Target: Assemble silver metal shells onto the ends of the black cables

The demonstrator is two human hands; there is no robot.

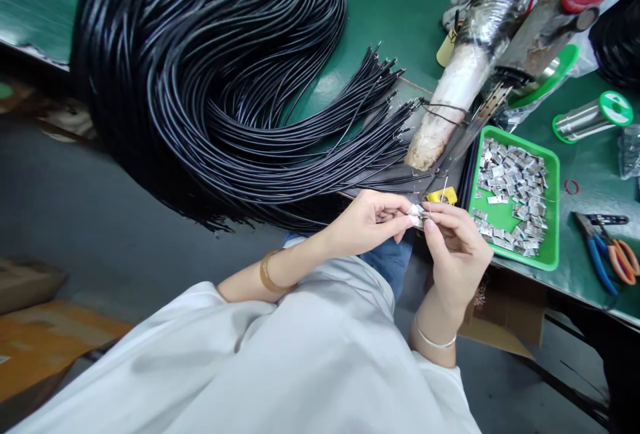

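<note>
Two hands meet at fingertip level just right of the frame's centre, at the near edge of the green worktop (pixel 590 181). The small metal piece (pixel 416 210) is located between them, in the gap where the fingertips nearly touch. Left hand (pixel 367 224): grip closed, thumb and fingers pinching the piece from its left side. Right hand (pixel 457 247): grip closed, thumb and forefinger set on the right end of the same piece; the exact contact is partly hidden by the fingers. The long axis appears to run roughly across the frame, from one grip to the other, though the piece is too small to confirm this. Each hand therefore bears on an opposite end, neither distinctly nearer. A yellow block (pixel 447 195) sits just above the right fingertips, with a thin wire rising beside it. The green tray (pixel 554 211) of loose metal parts (pixel 530 177) stands right of the right hand, which is the nearer hand to it. The black cables (pixel 225 114) fill the upper left and centre, their lower stripped ends pointing right, toward an area just above the fingertips; whether any cable enters the held piece cannot be determined. Pliers (pixel 597 247) lie well apart, at the right edge.
</note>
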